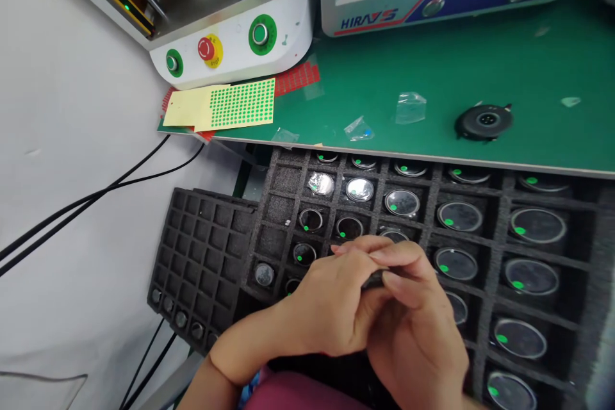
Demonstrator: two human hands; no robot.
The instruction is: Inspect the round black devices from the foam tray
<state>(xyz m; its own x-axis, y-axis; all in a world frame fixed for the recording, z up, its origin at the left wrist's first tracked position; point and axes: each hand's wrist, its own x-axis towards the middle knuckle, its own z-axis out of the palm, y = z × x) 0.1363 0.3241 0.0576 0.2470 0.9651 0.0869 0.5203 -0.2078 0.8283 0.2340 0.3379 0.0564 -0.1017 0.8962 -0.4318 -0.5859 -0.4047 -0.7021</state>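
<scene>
My left hand (331, 301) and my right hand (416, 320) meet above a foam tray, fingers bent and closed together. Between them shows the edge of a dark watch case (373, 279); most of it is covered by my fingers. Under and around my hands, the black foam tray (497, 230) holds many round watch cases, such as one (538, 225) with a green dot sticker on its glass. A black watch case (485, 120) lies on the green table with its sensor side up.
A second foam tray (206, 230) sits lower left with a few round pieces. On the green table (446, 57) are sheets of green dot stickers (243, 104) and clear film scraps (410, 107). Behind stand a machine with a red stop button (206, 49) and a monitor (379, 19). Cables (106, 191) hang left.
</scene>
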